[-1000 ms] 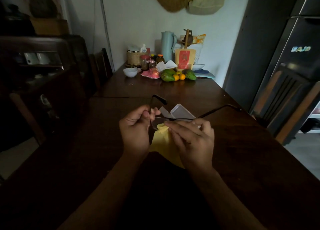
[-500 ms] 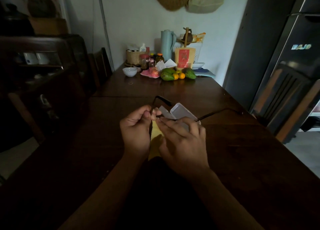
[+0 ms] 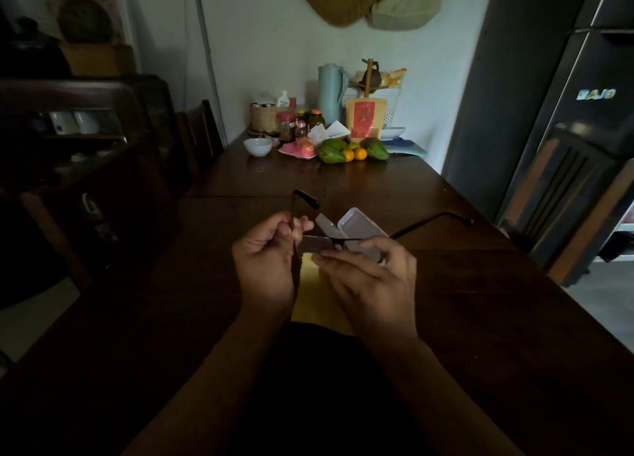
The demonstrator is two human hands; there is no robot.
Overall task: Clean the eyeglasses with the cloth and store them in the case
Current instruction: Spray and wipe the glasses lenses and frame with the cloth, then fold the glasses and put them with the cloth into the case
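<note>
Cloth [image 3: 314, 296] mostly hidden behind right hand [image 3: 372, 285] holding eyeglasses [image 3: 315, 243].

Dark brown wooden table [image 3: 429, 284]. Black frame on the eyeglasses [image 3: 346, 240], greyish lenses. Plain yellow cloth [image 3: 314, 297] near. Pale grey-white case [image 3: 360, 224] just beyond. Far end: green mangoes [image 3: 331, 152] beside small orange fruits [image 3: 355, 154], white bowl [image 3: 258, 146] to the left, pale blue jug [image 3: 331, 92], red-and-tan packet [image 3: 365, 117]. Black fridge [image 3: 583, 112] at right.
</note>
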